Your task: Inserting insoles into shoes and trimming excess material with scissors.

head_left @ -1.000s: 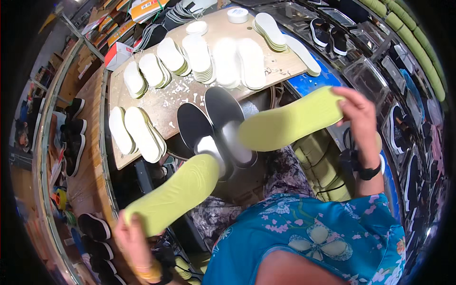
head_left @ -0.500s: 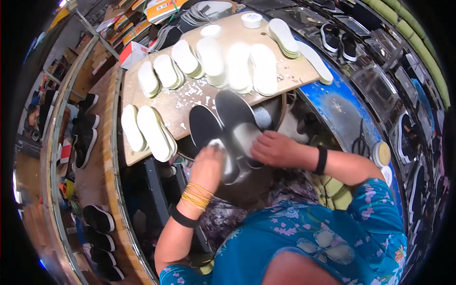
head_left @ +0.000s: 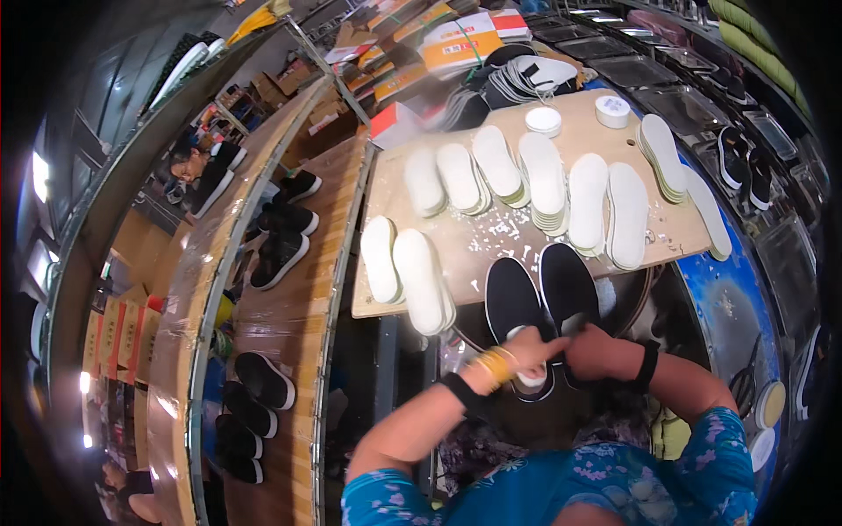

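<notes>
A pair of black slip-on shoes stands in front of me at the table's near edge, toes pointing away. My left hand (head_left: 529, 349) lies over the opening of the left shoe (head_left: 513, 298), its index finger stretched toward the other shoe. Below that hand, a white insole (head_left: 531, 380) shows inside the left shoe. My right hand (head_left: 598, 353) is closed at the opening of the right shoe (head_left: 568, 282), its fingers curled by the dark upper edge. The inside of the right shoe is mostly hidden by my hands.
Stacks of white insoles (head_left: 542, 175) and white scraps lie on the wooden table (head_left: 491, 230), with round white tins (head_left: 612, 110) at its far side. Shelves at left carry black shoes (head_left: 265, 381). Another person (head_left: 186, 165) is beyond them. Dark trays (head_left: 675, 96) line the right.
My view has swung left, so the table and shoes appear farther right. My hands have drawn closer together, the left index finger now stretched across toward the right shoe.
</notes>
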{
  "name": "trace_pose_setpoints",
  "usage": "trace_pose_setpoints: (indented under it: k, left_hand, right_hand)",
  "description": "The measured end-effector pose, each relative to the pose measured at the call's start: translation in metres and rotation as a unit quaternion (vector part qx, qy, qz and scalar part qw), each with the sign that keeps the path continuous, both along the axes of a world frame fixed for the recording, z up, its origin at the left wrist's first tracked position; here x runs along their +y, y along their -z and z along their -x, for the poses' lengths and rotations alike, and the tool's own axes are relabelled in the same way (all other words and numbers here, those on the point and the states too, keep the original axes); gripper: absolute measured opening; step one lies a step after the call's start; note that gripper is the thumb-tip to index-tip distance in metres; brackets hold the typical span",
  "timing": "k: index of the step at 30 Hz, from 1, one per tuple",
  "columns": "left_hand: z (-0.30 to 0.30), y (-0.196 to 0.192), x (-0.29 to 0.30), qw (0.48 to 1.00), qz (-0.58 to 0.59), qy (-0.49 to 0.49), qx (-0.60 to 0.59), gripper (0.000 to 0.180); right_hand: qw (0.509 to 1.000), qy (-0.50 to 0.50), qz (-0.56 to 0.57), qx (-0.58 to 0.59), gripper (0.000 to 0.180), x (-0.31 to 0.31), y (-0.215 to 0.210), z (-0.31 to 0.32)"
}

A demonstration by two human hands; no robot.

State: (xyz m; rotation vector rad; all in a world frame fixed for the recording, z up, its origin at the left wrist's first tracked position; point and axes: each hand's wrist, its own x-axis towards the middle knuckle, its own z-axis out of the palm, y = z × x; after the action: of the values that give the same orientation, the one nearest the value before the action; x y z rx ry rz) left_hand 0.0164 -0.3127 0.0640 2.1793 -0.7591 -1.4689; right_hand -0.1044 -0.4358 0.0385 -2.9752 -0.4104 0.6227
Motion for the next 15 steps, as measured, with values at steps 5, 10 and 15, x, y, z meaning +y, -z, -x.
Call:
trace_pose_setpoints:
  k: [5,10,15]
  left_hand:
    - [0.002,0.058,0.015,0.894,0.249,-0.067,-0.367,0.034]
    - [-0.035,-0.123,0.085,0.929,0.272,-0.183,-0.169,0.026]
    - [-0.096,-0.297,0.158,0.817,0.304,-0.322,-0.37,0.012]
  right_hand:
    - [0.912,0.027,-0.298,-0.282,0.015,0.008,-0.078,0.017]
    - [0.777,0.307,-0.366,-0.41,0.012,-0.03,-0.11,0.044]
    - [0.818,0.307,-0.369,-0.316,0.012,-0.036,-0.076,0.03]
